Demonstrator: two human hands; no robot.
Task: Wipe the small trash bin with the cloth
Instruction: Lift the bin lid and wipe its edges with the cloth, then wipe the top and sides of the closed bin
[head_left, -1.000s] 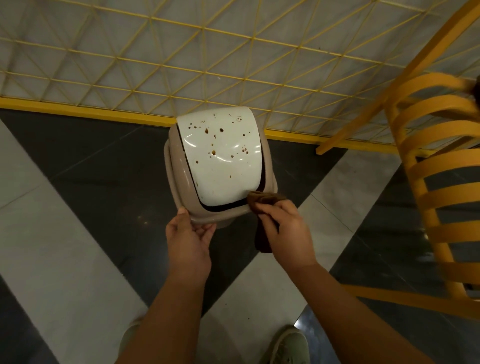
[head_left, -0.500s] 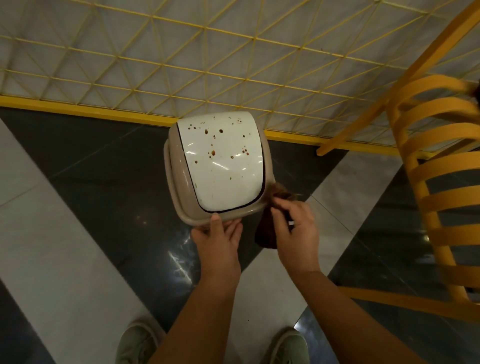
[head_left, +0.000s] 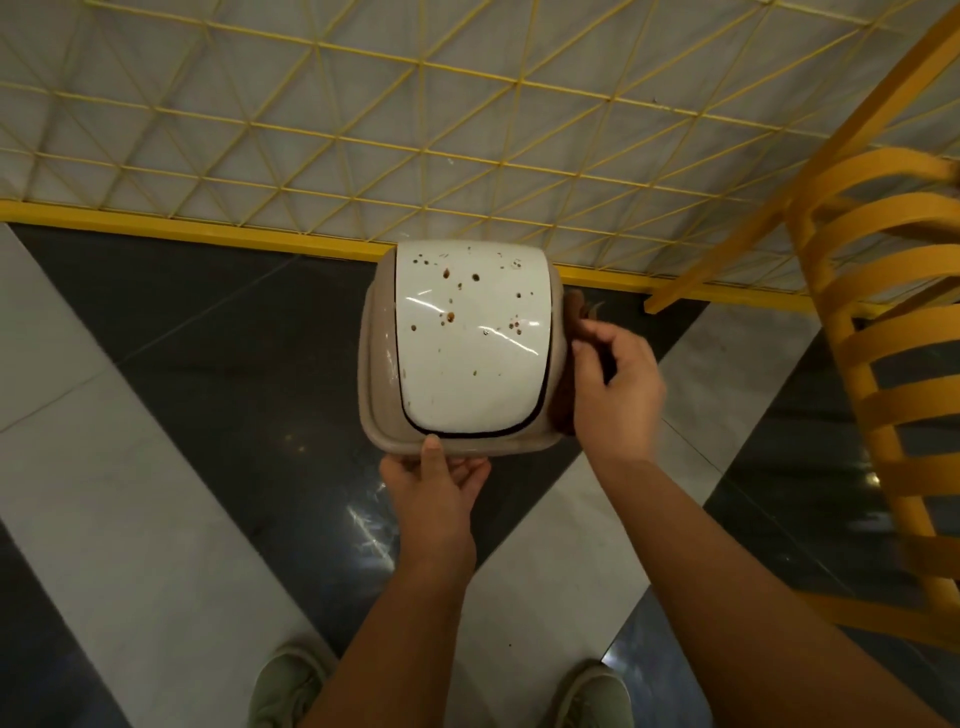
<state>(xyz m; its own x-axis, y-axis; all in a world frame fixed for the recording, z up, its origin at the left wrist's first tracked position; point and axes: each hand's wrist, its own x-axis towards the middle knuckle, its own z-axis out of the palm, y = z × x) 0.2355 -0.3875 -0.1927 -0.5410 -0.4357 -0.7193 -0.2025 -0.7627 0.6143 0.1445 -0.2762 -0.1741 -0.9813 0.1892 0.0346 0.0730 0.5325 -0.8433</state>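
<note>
The small trash bin (head_left: 376, 364) is beige, with a white swing lid (head_left: 467, 343) speckled with brown spots. It stands on the floor by the yellow wall base. My left hand (head_left: 434, 483) grips the bin's near rim, thumb on top. My right hand (head_left: 615, 389) presses a dark brown cloth (head_left: 574, 312) against the bin's right side; most of the cloth is hidden between the hand and the bin.
A yellow slatted chair (head_left: 883, 364) stands close on the right. A yellow wire grid (head_left: 363, 130) covers the wall behind the bin. The floor is dark and light tile (head_left: 156, 415). My two shoes (head_left: 283, 691) show at the bottom edge.
My right hand has slid the cloth from the bin's near right corner up along its right side. My left hand has shifted right along the near rim.
</note>
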